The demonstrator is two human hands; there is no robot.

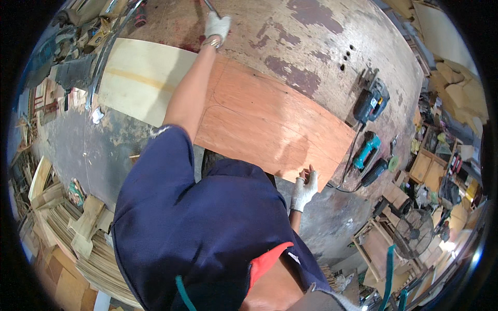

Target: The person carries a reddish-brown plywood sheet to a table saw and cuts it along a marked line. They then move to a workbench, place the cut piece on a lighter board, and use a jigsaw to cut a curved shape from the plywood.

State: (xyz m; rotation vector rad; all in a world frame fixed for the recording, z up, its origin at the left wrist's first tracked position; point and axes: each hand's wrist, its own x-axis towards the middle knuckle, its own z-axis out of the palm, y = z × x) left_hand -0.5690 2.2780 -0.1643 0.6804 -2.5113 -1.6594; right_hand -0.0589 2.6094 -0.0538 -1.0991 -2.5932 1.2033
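Observation:
A reddish-brown plywood sheet (275, 122) with thin curved lines drawn on it lies across the worktable (249, 41). To its left, partly hidden by my left arm, is a pale wooden board (137, 78) with a yellowish band. My left hand (217, 27), in a white glove with bare fingertips, reaches to the far side of the table. It is closed round a thin dark rod-like tool (208, 5), whose far end is cut off by the frame. Beside the plywood's near right edge, my gloved right hand (305, 189) has its fingers loosely apart and holds nothing.
A corded jigsaw (370, 101), a teal-and-black power tool (367, 150) and a dark tool (374, 172) rest right of the plywood. Its cable loops near the board's corner. A fan (413, 228) and wood scraps stand right; stacked thin wood strips (96, 254) lie lower left.

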